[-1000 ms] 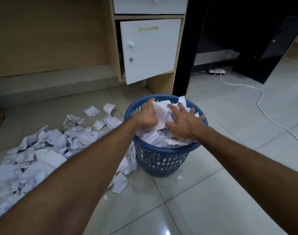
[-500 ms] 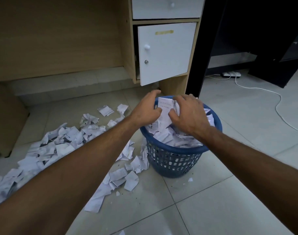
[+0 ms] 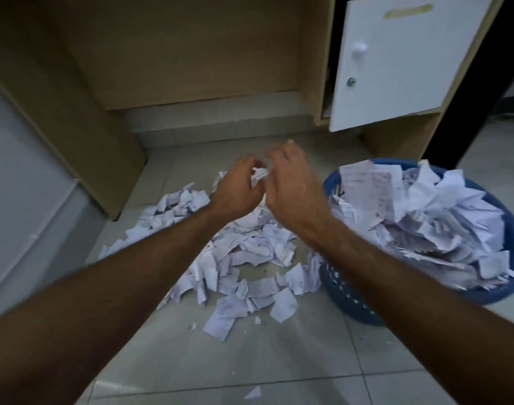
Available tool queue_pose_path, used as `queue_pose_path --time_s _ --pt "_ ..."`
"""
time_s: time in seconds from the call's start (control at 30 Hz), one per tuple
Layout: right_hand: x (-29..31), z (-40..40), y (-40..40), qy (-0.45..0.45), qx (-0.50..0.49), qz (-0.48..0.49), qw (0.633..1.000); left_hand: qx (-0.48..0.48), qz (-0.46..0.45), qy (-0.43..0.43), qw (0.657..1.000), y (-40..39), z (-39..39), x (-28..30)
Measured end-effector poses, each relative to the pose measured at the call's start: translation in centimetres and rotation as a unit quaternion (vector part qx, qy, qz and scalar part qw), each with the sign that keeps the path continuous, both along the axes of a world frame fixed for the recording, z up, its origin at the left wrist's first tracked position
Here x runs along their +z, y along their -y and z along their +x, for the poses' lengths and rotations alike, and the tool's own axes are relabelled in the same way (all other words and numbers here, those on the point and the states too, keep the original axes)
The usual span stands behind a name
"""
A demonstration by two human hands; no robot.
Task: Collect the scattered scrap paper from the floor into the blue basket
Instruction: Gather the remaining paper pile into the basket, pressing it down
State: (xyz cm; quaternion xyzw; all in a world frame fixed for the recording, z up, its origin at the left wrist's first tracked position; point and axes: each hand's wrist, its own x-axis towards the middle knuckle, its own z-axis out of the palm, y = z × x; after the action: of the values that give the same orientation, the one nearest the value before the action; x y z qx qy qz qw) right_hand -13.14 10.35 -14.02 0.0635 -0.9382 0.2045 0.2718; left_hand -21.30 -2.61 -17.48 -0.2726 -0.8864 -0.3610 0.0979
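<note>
Above crumpled scrap paper (image 3: pixel 244 252) beside the perforated blue basket (image 3: pixel 346 299), left hand (image 3: pixel 238 188) and right hand (image 3: pixel 290 188), fingers loosely curled, empty.

The scrap paper (image 3: pixel 244 258) is lying heaped on the floor (image 3: pixel 249 355) just left of the basket (image 3: pixel 346 299), its nearest pieces touching the basket's wall, while more paper (image 3: pixel 419 217) is piling up inside the basket above its rim. The left hand (image 3: pixel 238 188) and right hand (image 3: pixel 293 191) are hovering side by side, close together, over the far part of the floor heap. Behind it all, the cabinet door (image 3: pixel 401 62) is hanging ajar beyond the basket, and one stray piece (image 3: pixel 254 393) is lying alone nearest the viewer.
</note>
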Motion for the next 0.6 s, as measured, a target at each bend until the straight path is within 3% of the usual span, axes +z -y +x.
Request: queue_pose_path --time_s 0.1,0.17,0.3,0.4,0.6 --pt "-4.3 -1.2 2.8 0.075 0.035 -0.117 0.990 -0.022 -0.095 0.014 0.995 3.2 -0.8 -1.7" --pt "-8.5 -2.1 3.3 0.131 0.028 -0.120 0.984 -0.024 -0.140 0.024 0.990 5.0 -1.1 -3.6" --pt "-16.2 -3.1 1.8 0.263 -0.003 -0.008 0.965 -0.039 -0.220 0.074 0.972 7.4 -1.2 -8.9" --pt "-20.0 -3.1 -0.1 0.384 0.004 0.106 0.917 -0.072 -0.332 0.136 0.931 8.0 -1.6 -12.5" --pt "-24.5 -4.2 -2.9 0.488 0.013 0.172 0.856 -0.054 -0.420 0.199 0.884 7.1 -2.4 -17.3"
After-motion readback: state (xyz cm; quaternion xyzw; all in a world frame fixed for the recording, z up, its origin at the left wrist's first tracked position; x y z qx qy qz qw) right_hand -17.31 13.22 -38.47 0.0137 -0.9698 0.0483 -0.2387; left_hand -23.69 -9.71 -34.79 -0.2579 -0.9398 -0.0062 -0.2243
